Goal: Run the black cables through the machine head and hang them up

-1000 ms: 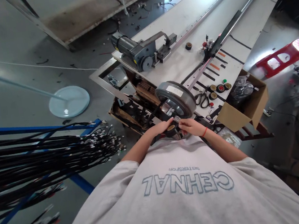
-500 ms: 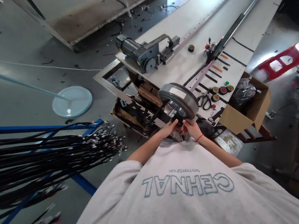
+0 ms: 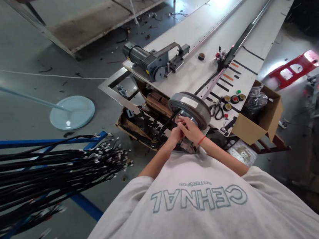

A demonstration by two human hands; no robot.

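My left hand (image 3: 178, 133) and my right hand (image 3: 190, 129) are together just in front of a grey ring-shaped machine head (image 3: 201, 106) with a white label. Both hands have their fingers closed and touching at the tips. Whatever is pinched between them is too small or hidden to make out. The right hand lies over the near lower part of the ring and wears a red cord at the wrist. Beside my left hand a black cable (image 3: 164, 126) curves down from the ring's opening. More black cable (image 3: 206, 83) runs from the ring's far side along the bench.
A long white bench (image 3: 217, 23) carries a motor unit (image 3: 146, 61), scissors (image 3: 217, 110), tape rolls (image 3: 227, 107) and tape strips. An open cardboard box (image 3: 259, 117) adjoins its right edge. Bundled black cables (image 3: 66, 166) hang over a blue rack (image 3: 85, 200) at left.
My right hand has moved left and up, in front of the ring's opening and against my left hand. The left hand has shifted slightly left. The whole view has turned a little.
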